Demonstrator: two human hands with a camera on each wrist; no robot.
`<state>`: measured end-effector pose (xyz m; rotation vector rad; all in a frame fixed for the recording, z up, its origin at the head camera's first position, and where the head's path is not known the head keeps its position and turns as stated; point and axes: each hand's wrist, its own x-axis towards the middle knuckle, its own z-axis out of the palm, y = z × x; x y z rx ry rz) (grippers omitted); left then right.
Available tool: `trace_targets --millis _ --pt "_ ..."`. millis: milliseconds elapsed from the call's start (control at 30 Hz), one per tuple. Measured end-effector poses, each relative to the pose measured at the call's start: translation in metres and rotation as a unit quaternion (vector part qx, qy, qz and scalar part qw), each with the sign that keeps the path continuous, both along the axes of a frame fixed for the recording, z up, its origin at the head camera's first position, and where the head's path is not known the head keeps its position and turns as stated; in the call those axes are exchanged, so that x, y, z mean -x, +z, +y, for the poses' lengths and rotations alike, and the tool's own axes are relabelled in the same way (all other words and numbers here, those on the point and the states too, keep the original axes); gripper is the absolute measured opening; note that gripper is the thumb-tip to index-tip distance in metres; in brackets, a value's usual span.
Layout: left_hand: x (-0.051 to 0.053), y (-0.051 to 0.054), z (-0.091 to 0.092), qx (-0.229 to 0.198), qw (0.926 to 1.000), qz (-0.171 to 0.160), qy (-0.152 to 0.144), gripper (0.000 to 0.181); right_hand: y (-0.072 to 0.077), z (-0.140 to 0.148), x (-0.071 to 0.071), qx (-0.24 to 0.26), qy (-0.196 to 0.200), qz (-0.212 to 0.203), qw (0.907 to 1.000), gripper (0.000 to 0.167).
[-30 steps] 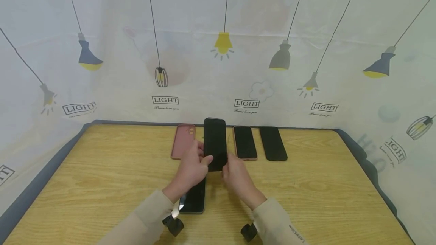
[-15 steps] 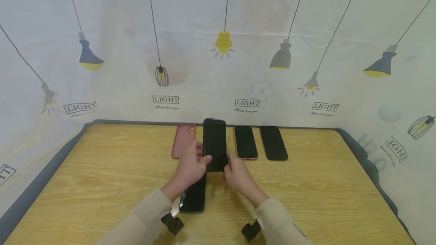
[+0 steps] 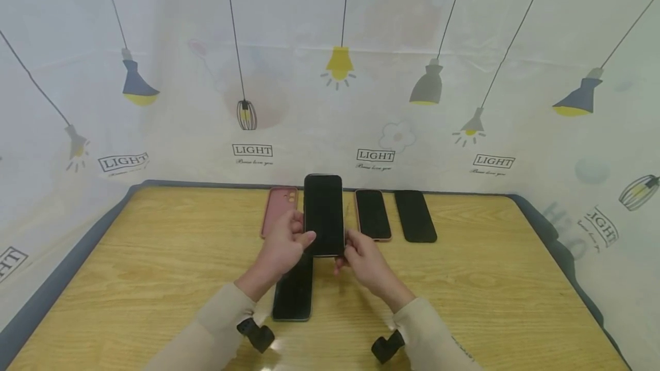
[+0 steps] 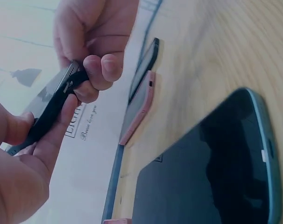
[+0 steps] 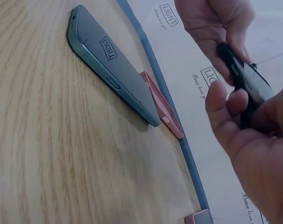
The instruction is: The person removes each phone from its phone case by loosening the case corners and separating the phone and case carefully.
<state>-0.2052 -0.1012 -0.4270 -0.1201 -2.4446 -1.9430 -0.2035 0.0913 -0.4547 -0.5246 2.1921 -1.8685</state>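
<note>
Above the table I hold a dark-screened phone (image 3: pixel 323 216) upright, its screen facing me. My left hand (image 3: pixel 281 248) grips its left side, thumb over the front edge. At the lower right corner my right hand (image 3: pixel 368 262) pinches the black phone case (image 4: pixel 50 112) around the phone. In the left wrist view a grey phone edge stands slightly apart from the case at that corner. Beneath the left hand, a phone with a teal edge (image 3: pixel 293 296) lies face up, its far end hidden in the head view.
Along the table's far edge lie an empty pink phone case (image 3: pixel 274 210), a phone in a pink case (image 3: pixel 373 214) and a flat black phone-shaped thing (image 3: pixel 415 216). A wooden table (image 3: pixel 490 291) carries them, and a lamp-printed cloth (image 3: pixel 309 73) hangs behind.
The held phone has shifted slightly left and up, tilting more toward me. My right hand has moved a little rightward, and its lower fingers show more below the corner.
</note>
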Motion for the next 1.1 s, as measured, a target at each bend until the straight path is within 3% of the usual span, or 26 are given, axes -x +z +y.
trace_targets --millis 133,300,467,700,933,1100 --pt "0.002 -0.002 -0.004 -0.047 0.9988 0.002 -0.011 0.018 -0.001 0.002 0.002 0.044 0.026 -0.012 0.9987 0.042" --pt "0.005 -0.004 -0.008 -0.106 0.9936 -0.02 -0.033 0.014 -0.003 0.002 0.003 0.079 0.047 -0.017 0.9956 0.043" --pt "0.005 -0.009 -0.011 -0.137 0.9885 -0.044 -0.046 0.011 -0.006 0.001 0.003 0.073 0.048 0.0 0.9962 0.04" --pt "0.004 -0.013 -0.012 -0.126 0.9903 -0.049 -0.033 0.009 -0.008 0.003 0.001 0.007 0.005 0.037 0.9993 0.034" --pt "0.004 -0.017 -0.012 -0.12 0.991 -0.055 -0.023 0.011 -0.009 0.001 -0.001 0.013 -0.071 0.082 0.994 0.022" --pt "0.005 -0.017 -0.011 -0.113 0.9916 -0.061 -0.017 0.011 -0.009 -0.002 -0.003 -0.003 -0.09 0.132 0.9872 0.022"
